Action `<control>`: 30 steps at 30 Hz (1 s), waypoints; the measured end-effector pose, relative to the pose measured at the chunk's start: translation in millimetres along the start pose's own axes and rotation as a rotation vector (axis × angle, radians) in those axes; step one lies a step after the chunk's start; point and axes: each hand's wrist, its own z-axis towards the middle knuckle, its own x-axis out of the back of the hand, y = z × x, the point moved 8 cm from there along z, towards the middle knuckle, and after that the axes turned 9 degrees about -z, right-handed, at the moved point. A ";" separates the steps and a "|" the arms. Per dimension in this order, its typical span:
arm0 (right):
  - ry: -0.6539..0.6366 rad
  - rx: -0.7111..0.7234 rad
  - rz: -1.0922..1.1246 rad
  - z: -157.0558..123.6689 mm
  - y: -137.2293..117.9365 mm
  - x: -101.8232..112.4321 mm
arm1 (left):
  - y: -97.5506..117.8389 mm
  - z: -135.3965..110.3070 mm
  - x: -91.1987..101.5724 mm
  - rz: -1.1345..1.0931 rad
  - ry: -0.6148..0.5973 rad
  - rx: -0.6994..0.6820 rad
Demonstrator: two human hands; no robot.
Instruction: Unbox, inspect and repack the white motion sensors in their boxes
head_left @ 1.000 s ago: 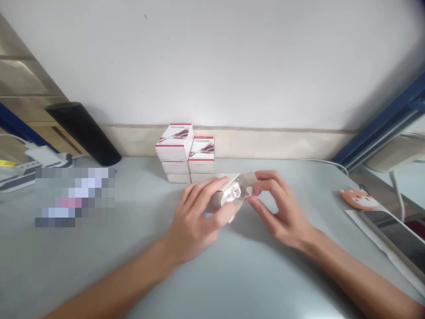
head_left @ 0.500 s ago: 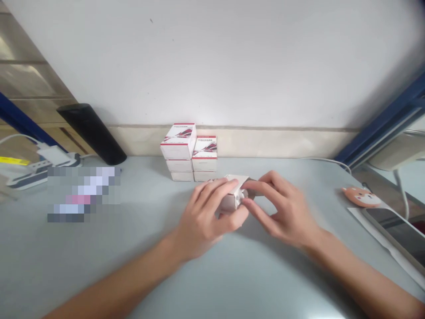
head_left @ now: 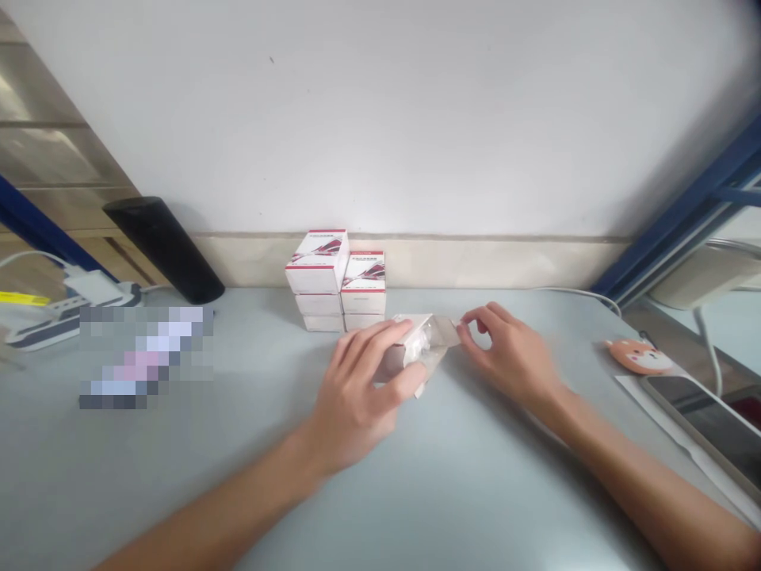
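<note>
My left hand (head_left: 357,388) grips a clear plastic blister pack (head_left: 429,333) from its near left side, with the fingers over the top. A small white item sits inside the pack, partly hidden by those fingers. My right hand (head_left: 505,349) pinches the pack's right corner between its fingertips. Behind the hands, two stacks of white boxes with red trim (head_left: 318,270) stand against the wall, a short way beyond my left fingers.
A black cylinder (head_left: 163,250) lies at the wall on the left, near a power strip (head_left: 65,321) and a pixelated patch (head_left: 146,357) on the grey table (head_left: 178,476). To the right are an orange fox-face pad (head_left: 639,357), a phone (head_left: 701,420) and a white cable (head_left: 583,292).
The pack has opened out from its folded shape of half a second ago. My right hand has drawn rightward and now holds only the pack's corner.
</note>
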 end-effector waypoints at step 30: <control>-0.177 0.061 -0.026 -6.4 11.9 -39.7 | -2.8 3.9 4.9 -0.038 0.020 0.051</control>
